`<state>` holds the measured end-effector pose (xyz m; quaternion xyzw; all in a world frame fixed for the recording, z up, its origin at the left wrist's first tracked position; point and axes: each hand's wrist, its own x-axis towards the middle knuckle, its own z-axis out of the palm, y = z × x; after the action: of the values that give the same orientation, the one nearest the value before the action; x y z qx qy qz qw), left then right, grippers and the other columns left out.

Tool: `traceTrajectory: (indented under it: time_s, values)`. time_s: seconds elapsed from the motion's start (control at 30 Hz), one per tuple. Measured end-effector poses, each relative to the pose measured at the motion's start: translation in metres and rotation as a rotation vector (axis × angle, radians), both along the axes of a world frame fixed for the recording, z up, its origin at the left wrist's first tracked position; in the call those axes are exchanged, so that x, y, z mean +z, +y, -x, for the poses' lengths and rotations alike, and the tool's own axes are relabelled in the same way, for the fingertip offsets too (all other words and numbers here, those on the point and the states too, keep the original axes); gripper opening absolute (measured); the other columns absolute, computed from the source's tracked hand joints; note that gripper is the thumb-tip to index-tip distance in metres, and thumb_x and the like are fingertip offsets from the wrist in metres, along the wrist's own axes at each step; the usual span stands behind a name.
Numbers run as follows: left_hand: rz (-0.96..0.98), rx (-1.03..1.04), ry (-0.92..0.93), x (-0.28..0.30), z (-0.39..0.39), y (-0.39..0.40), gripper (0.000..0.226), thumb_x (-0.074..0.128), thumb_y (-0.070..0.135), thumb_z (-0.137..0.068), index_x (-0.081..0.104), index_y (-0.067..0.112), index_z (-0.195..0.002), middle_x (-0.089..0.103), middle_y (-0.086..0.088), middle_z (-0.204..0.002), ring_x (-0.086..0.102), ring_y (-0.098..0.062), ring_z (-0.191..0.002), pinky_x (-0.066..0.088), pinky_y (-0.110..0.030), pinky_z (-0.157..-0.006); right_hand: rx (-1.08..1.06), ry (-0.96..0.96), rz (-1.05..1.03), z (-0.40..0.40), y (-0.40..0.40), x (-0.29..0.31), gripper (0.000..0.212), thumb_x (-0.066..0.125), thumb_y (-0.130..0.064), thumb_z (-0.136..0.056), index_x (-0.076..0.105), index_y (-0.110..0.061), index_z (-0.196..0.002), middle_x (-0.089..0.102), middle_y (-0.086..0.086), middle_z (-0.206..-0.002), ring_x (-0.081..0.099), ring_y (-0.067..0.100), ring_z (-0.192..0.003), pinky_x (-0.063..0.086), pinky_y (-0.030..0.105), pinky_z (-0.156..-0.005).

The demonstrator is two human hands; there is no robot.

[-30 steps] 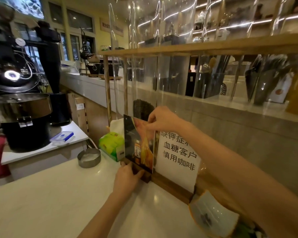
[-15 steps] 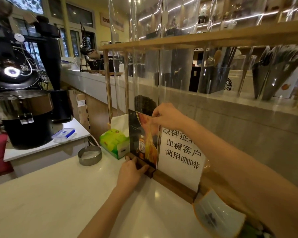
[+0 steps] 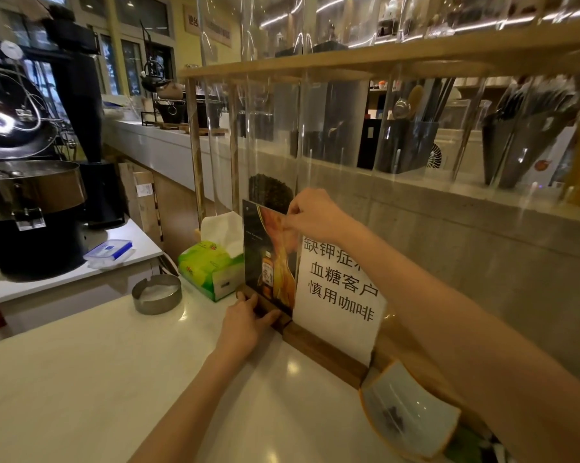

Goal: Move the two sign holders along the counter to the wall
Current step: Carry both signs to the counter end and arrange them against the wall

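Two sign holders stand side by side on the white counter (image 3: 81,379), against the grey wall (image 3: 465,262). The left one is a dark picture sign holder (image 3: 268,262) on a wooden base. My left hand (image 3: 245,324) grips that base at its front. My right hand (image 3: 310,215) pinches its top edge. The right one, a white text sign holder (image 3: 340,295) with printed characters, sits on a longer wooden base, untouched. The two bases meet end to end.
A green tissue box (image 3: 208,267) sits just left of the dark sign, a round metal ashtray (image 3: 156,294) further left. A small ceramic dish (image 3: 409,412) lies right of the white sign. A wooden rack with clear tubes (image 3: 282,111) rises behind. A black coffee roaster (image 3: 31,195) stands at left.
The dark sign holder has shifted slightly toward the wall and tissue box with both hands still on it; the camera view has risen a little.
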<state>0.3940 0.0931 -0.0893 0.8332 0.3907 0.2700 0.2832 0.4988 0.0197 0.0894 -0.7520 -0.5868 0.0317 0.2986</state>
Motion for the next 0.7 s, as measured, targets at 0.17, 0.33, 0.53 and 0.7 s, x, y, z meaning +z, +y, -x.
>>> traceTrajectory:
  time_s: [0.17,0.33,0.53,0.7]
  values:
    - [-0.004,-0.013,-0.018,-0.0006,-0.0017,0.0019,0.044,0.061,0.037,-0.082,0.058,0.003,-0.111,0.047,-0.007,-0.1,0.046,-0.018,-0.082,0.034,-0.025,-0.069,-0.012,0.0,-0.004,0.0003,-0.0001,-0.0003,0.024,0.054,-0.013,-0.087,0.066,0.008,-0.088,0.064,0.017,-0.082,0.058,0.021,-0.071,0.046,0.024,-0.06]
    - [0.011,-0.013,-0.024,-0.0027,-0.0059,0.0013,0.045,0.061,0.038,-0.082,0.058,0.004,-0.112,0.046,-0.006,-0.099,0.047,-0.018,-0.084,0.035,-0.025,-0.07,-0.028,-0.012,-0.003,-0.0016,-0.0005,-0.0023,0.024,0.051,-0.01,-0.088,0.066,0.008,-0.09,0.065,0.023,-0.087,0.058,0.023,-0.074,0.043,0.021,-0.056]
    - [-0.003,-0.016,-0.014,-0.0033,-0.0074,0.002,0.048,0.06,0.038,-0.083,0.056,0.002,-0.115,0.048,-0.007,-0.1,0.047,-0.018,-0.084,0.037,-0.026,-0.07,-0.04,-0.025,0.007,-0.0029,0.0017,-0.0026,0.025,0.051,-0.01,-0.088,0.065,0.01,-0.092,0.067,0.026,-0.093,0.055,0.021,-0.07,0.041,0.02,-0.055]
    - [-0.029,-0.041,0.128,0.0036,-0.0085,-0.0051,0.041,0.047,0.035,-0.091,0.049,0.006,-0.12,0.048,-0.018,-0.124,0.055,-0.029,-0.1,0.043,-0.031,-0.081,-0.061,-0.044,0.027,-0.0008,0.001,-0.0003,0.023,0.051,-0.013,-0.088,0.064,0.006,-0.091,0.051,0.003,-0.064,0.048,0.012,-0.056,0.038,0.019,-0.05]
